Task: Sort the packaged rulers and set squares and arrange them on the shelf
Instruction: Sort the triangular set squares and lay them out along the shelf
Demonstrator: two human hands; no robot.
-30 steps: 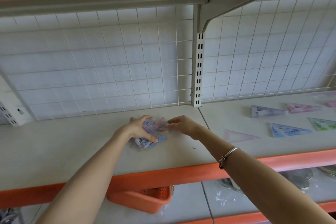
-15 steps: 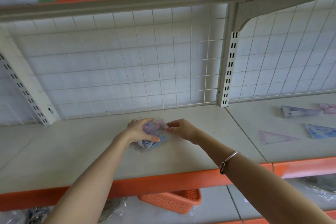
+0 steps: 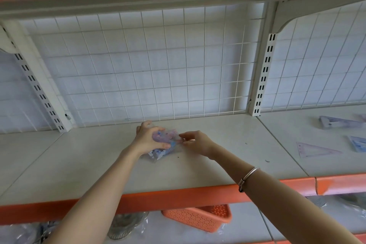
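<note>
Centrally, left hand (image 3: pixel 147 141) curled over a clear-plastic bundle of blue and pink set squares (image 3: pixel 165 145) lying on the pale shelf board (image 3: pixel 198 168), right hand (image 3: pixel 198 142) pinching the bundle's right edge, loose triangular set squares (image 3: pixel 315 149) at frame right.

pale shelf (image 3: pixel 198 168), packaged bundle (image 3: pixel 164 145), loose set squares (image 3: pixel 315 149)

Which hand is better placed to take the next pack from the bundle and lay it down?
Probably the right hand: its fingers pinch the right edge of the bundle, and the laid-out set squares lie on that side. The left hand grips the bundle.
</note>
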